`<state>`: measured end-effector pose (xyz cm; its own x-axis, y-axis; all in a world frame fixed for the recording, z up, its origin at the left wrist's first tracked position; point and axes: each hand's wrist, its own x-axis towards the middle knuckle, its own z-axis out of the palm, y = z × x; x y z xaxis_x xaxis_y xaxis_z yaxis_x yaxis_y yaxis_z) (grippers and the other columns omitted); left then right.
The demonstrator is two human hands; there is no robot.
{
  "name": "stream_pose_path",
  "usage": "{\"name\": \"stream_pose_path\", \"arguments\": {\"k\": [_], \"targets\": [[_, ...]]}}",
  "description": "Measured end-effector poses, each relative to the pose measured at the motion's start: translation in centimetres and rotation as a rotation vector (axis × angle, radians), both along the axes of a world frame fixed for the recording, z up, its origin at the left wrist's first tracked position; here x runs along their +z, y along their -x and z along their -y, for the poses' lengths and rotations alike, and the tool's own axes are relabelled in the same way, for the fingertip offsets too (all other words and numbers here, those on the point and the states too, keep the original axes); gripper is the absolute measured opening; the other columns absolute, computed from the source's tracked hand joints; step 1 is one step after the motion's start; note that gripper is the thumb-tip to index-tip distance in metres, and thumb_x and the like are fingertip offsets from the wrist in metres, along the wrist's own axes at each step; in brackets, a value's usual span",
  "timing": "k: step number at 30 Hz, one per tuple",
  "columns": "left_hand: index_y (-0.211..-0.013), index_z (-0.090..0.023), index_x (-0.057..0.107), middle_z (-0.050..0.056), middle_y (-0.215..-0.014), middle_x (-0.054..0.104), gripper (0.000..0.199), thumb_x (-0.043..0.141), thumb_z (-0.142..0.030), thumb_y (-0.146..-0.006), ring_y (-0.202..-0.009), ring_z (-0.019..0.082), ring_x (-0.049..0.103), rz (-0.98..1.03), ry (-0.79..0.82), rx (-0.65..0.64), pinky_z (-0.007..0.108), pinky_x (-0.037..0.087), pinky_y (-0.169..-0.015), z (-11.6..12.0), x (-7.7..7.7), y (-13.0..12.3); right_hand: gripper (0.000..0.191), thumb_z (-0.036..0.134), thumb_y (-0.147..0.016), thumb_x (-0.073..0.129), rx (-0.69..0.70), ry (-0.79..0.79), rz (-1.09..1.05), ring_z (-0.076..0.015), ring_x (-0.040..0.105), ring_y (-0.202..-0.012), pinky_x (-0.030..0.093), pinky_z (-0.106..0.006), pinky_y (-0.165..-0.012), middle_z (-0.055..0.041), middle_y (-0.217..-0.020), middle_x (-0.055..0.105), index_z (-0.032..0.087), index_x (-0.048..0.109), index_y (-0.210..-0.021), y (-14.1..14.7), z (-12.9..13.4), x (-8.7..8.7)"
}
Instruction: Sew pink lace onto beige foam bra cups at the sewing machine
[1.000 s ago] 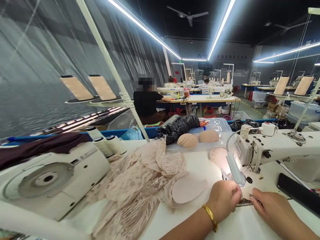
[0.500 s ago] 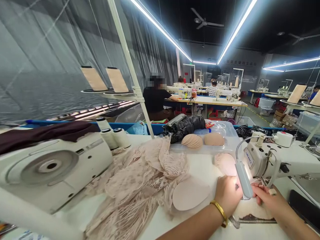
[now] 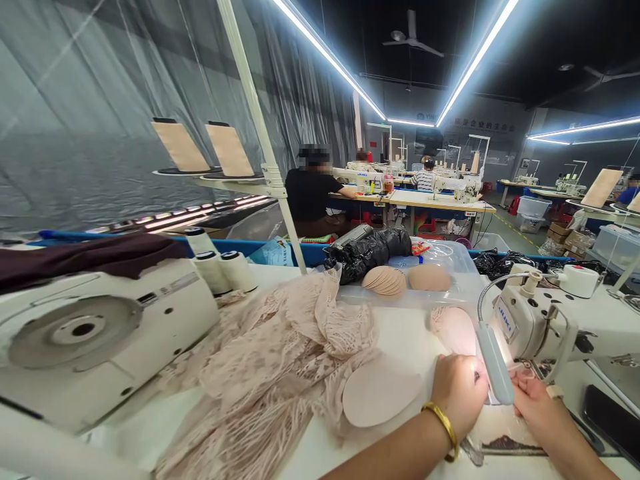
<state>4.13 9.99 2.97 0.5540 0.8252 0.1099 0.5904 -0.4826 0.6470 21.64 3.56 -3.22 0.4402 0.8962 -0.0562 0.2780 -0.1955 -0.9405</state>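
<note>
My left hand point(image 3: 458, 390), with a gold bangle point(image 3: 441, 427) at the wrist, is curled on the table left of the sewing machine's needle area. Its fingertips are hidden. Beyond it lies a pale pink, lace-edged pad point(image 3: 454, 328), which runs down toward the knuckles. My right hand point(image 3: 533, 396) is closed on the other side, fingers bent together below the sewing machine point(image 3: 525, 317). What the fingers of either hand grip is too covered to make out. Between the hands, a grey lamp point(image 3: 495, 365) on a bendable neck blocks the needle area.
Beige lace fabric point(image 3: 280, 353) is heaped left of my hands, with a smooth oval pad point(image 3: 380, 395) beside it. More pads point(image 3: 384, 281) lie in a clear plastic bin point(image 3: 457, 267). A dark phone-like object point(image 3: 613, 417) lies at right. A person point(image 3: 313, 193) sits ahead.
My right hand has drawn back slightly from the lamp, and its fingers are more curled. My left hand stays nearly in place. The view has shifted a little.
</note>
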Motion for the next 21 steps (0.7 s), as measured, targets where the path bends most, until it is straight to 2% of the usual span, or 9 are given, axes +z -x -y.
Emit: {"name": "stream_pose_path", "arguments": {"k": [5, 10, 14, 21], "targets": [[-0.069, -0.023, 0.074, 0.002, -0.063, 0.067, 0.026, 0.059, -0.02, -0.091, -0.067, 0.021, 0.06, 0.004, -0.009, 0.005, 0.033, 0.033, -0.071, 0.0, -0.1, 0.0, 0.041, 0.067, -0.069, 0.065, -0.039, -0.062, -0.025, -0.0265, 0.065, -0.067, 0.053, -0.038, -0.064, 0.0006, -0.054, 0.057, 0.026, 0.069, -0.069, 1.2, 0.2, 0.5], [-0.07, -0.023, 0.076, 0.003, -0.063, 0.067, 0.029, 0.058, -0.025, -0.093, -0.067, 0.021, 0.061, 0.008, -0.013, 0.0, 0.033, 0.036, -0.073, 0.0, -0.2, 0.1, 0.047, 0.069, -0.068, 0.067, -0.033, -0.069, -0.055, -0.0287, 0.068, -0.071, 0.056, -0.039, -0.064, -0.0039, -0.062, 0.066, 0.023, 0.075, -0.075, 1.2, 0.1, 0.5], [-0.069, -0.023, 0.076, 0.003, -0.063, 0.067, 0.028, 0.06, -0.026, -0.092, -0.067, 0.021, 0.061, 0.003, -0.01, -0.009, 0.032, 0.037, -0.073, -0.1, -0.1, 0.1, 0.043, 0.064, -0.067, 0.074, 0.039, -0.039, -0.066, -0.0268, 0.069, -0.071, 0.054, -0.036, -0.061, -0.0084, -0.079, 0.077, 0.022, 0.077, -0.074, -0.1, 0.0, 0.0], [-0.069, -0.023, 0.076, 0.001, -0.062, 0.066, 0.026, 0.06, -0.024, -0.09, -0.067, 0.021, 0.06, -0.001, -0.007, -0.027, 0.033, 0.036, -0.072, -0.2, 0.1, 0.2, 0.041, 0.062, -0.071, 0.077, 0.112, -0.034, -0.062, -0.0239, 0.068, -0.069, 0.048, -0.031, -0.052, -0.0089, -0.086, 0.08, 0.021, 0.078, -0.072, -1.4, -0.1, -0.9]]}}
